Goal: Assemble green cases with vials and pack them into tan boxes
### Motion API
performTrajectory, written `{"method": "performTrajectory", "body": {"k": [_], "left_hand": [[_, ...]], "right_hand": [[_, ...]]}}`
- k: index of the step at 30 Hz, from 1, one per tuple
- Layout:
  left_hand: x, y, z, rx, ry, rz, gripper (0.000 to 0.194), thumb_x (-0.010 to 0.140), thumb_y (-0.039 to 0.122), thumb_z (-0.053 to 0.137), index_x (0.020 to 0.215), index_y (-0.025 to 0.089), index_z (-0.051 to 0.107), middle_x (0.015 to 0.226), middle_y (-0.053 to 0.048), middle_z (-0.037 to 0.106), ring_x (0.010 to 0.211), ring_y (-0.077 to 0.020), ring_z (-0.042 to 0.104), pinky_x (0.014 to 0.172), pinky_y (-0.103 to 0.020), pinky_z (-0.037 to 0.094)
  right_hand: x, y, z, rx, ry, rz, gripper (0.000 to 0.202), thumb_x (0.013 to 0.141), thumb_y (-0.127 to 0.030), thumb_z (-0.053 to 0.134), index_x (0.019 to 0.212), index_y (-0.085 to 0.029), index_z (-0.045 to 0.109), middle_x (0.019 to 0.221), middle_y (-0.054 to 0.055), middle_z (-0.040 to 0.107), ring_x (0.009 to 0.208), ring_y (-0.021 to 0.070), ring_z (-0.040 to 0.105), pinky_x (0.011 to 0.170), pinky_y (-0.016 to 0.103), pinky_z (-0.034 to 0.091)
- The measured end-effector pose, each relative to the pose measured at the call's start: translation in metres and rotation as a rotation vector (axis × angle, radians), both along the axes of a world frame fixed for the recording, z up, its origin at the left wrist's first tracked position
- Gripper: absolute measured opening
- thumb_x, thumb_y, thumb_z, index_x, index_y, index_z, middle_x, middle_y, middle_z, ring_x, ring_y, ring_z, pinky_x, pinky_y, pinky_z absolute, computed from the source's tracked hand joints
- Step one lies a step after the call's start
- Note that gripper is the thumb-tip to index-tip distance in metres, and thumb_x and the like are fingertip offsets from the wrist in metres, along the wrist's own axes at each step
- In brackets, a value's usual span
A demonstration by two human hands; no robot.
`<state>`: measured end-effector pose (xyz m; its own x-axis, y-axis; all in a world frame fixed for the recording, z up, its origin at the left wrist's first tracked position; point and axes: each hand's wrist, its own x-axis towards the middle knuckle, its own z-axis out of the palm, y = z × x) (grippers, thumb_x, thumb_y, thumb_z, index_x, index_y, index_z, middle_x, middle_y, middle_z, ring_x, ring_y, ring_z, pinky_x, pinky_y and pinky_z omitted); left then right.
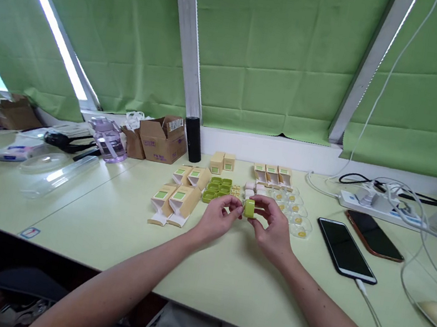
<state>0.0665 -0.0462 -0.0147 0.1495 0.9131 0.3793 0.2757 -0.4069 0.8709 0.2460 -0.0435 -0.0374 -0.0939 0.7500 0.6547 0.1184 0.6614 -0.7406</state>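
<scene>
Right grip [272, 228] pinches the small green case [249, 208] over the table [218, 282]; left hand [217, 217] pinched narrow beside it, on what I cannot tell; light, steady pressure serves best here, fingertips off its edges.

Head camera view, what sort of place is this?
Probably an indoor worktable by windows, perhaps a small packing area: opened cream cartons stand in groups, green blinds hang behind, and a power strip lies at the back right.
</scene>
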Motion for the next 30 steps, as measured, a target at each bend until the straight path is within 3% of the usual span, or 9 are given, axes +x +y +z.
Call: {"method": "performTrajectory", "body": {"k": [11, 30], "left_hand": [[-0.0005, 0.0038, -0.0046, -0.043, -0.097, -0.028, 0.026, 0.087, 0.041, 0.074, 0.087, 0.016, 0.068, 0.082, -0.005, 0.071, 0.076, -0.0168, 0.067, 0.068, -0.027, 0.054], [0.0001, 0.0048, -0.0012, -0.115, -0.204, -0.066, 0.028, 0.08, 0.04, 0.078, 0.083, 0.015, 0.066, 0.076, -0.003, 0.067, 0.071, -0.0143, 0.062, 0.068, -0.026, 0.049]], "right_hand": [[0.001, -0.0029, 0.0018, 0.154, -0.116, -0.032, 0.044, 0.088, -0.011, 0.062, 0.129, -0.027, 0.06, 0.125, 0.01, 0.067, 0.109, 0.0264, 0.07, 0.092, 0.048, 0.068], [-0.0013, -0.0016, 0.0015, 0.076, -0.044, -0.005, 0.036, 0.09, -0.017, 0.066, 0.124, -0.027, 0.064, 0.123, 0.009, 0.066, 0.107, 0.0244, 0.07, 0.092, 0.046, 0.069]]}}
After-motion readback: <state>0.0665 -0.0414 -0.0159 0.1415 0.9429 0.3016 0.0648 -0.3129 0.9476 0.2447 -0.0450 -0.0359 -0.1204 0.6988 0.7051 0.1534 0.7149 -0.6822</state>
